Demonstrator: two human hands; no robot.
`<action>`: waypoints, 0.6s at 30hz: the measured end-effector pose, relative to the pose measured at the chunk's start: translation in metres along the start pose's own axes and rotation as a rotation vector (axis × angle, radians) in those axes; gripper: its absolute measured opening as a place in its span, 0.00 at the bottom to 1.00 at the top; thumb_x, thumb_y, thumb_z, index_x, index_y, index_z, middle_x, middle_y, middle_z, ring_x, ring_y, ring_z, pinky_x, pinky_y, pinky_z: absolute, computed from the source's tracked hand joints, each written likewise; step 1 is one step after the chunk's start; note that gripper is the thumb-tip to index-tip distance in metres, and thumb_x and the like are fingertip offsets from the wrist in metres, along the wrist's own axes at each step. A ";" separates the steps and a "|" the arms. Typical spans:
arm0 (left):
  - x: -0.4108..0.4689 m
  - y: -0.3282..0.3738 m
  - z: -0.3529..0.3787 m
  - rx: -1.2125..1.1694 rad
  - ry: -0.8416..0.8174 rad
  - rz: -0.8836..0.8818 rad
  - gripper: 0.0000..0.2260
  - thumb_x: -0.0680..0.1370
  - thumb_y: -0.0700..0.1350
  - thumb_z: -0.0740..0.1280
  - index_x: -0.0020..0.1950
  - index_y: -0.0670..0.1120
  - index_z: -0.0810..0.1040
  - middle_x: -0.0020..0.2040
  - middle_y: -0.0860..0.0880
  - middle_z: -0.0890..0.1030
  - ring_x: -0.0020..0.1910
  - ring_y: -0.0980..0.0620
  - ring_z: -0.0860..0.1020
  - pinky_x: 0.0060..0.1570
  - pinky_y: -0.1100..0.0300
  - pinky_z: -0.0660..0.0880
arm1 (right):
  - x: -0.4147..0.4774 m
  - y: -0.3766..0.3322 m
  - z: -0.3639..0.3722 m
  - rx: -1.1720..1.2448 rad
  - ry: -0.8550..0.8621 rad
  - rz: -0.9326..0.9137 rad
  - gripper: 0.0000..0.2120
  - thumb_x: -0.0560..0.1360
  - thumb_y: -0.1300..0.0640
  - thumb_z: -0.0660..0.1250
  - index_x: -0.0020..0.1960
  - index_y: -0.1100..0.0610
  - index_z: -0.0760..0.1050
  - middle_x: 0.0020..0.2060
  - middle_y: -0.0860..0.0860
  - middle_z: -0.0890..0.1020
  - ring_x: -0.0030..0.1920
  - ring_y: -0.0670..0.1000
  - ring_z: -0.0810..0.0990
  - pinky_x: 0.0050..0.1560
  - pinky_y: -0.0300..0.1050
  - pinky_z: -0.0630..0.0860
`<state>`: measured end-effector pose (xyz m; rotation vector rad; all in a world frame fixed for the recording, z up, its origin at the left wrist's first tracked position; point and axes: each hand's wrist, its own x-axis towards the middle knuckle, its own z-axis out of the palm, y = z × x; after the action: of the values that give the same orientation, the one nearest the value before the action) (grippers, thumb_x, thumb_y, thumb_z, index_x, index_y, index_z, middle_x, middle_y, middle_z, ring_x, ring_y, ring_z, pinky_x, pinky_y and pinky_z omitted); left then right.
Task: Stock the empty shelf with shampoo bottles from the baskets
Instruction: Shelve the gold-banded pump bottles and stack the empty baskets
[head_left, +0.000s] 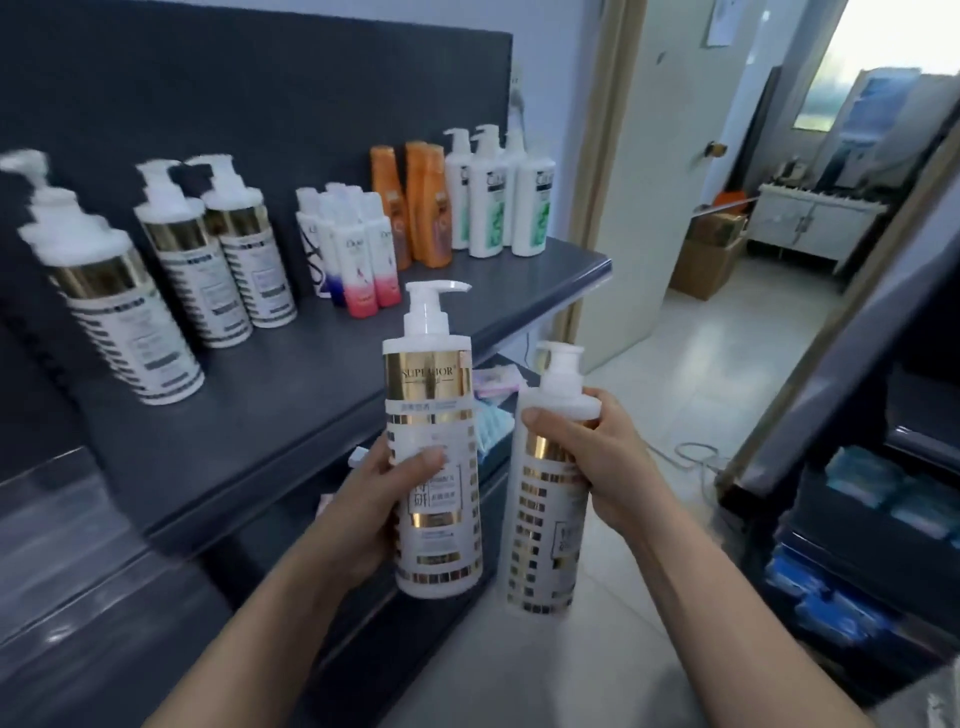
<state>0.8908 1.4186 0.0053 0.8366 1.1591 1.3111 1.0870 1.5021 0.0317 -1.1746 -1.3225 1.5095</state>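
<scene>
Our left hand (371, 501) wraps a gold-banded pump bottle (434, 395), held upright. Our right hand (602, 457) clasps a second bottle (545, 530) just beside it. We hold both before the dark shelf (260, 426).

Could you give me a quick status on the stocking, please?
Left hand grips left bottle; right hand grips right bottle. Shelf part stocked, front free.

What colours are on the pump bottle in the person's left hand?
The left-hand bottle is white with gold bands, seen in head view.
</scene>
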 end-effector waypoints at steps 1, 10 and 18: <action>0.001 0.008 -0.011 0.028 0.018 0.032 0.33 0.58 0.56 0.81 0.60 0.49 0.77 0.51 0.45 0.85 0.51 0.43 0.83 0.41 0.54 0.81 | 0.007 -0.006 0.012 -0.006 -0.034 -0.024 0.24 0.70 0.57 0.76 0.62 0.56 0.71 0.48 0.53 0.84 0.46 0.52 0.85 0.48 0.51 0.82; 0.026 0.056 -0.080 0.104 0.285 0.239 0.40 0.52 0.47 0.81 0.62 0.44 0.73 0.52 0.45 0.84 0.52 0.43 0.83 0.45 0.53 0.80 | 0.076 -0.053 0.101 -0.034 -0.182 -0.190 0.26 0.62 0.58 0.81 0.54 0.52 0.72 0.46 0.50 0.84 0.45 0.48 0.84 0.42 0.45 0.79; 0.071 0.094 -0.127 0.133 0.523 0.374 0.33 0.57 0.42 0.80 0.61 0.47 0.76 0.52 0.46 0.85 0.52 0.47 0.83 0.51 0.48 0.80 | 0.154 -0.084 0.157 0.007 -0.349 -0.300 0.27 0.61 0.60 0.82 0.55 0.53 0.73 0.49 0.51 0.83 0.47 0.50 0.84 0.41 0.42 0.81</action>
<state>0.7359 1.4814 0.0502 0.8592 1.5599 1.8495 0.8947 1.6210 0.0975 -0.6857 -1.6388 1.5353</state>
